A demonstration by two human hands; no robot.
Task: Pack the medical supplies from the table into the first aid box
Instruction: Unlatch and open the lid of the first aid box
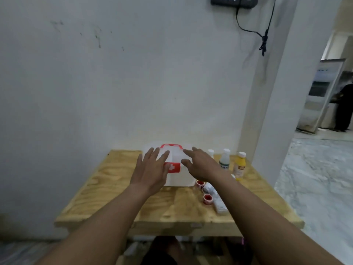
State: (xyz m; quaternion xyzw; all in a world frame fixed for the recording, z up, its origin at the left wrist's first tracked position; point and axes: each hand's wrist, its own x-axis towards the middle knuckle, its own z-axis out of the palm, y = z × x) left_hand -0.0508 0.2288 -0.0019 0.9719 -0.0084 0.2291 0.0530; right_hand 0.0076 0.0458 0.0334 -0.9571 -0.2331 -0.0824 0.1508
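Note:
A white first aid box (179, 176) with a red handle and a red cross label stands shut at the back of the wooden table (118, 188). My left hand (150, 169) is spread in front of its left half, fingers apart. My right hand (200, 165) hovers open over its right side. Whether either hand touches the box I cannot tell. Right of the box stand a white-capped bottle (224, 160), a yellow bottle (239, 165) and a small white bottle (210, 153). Two red tape rolls (207, 199) and white bandage packs (219, 204) lie near my right forearm.
The table stands against a white wall, with a pillar at its right. A black cable hangs from a device on the wall above. A person in dark clothes stands in the room beyond the doorway (343, 109). Pale floor lies to the right.

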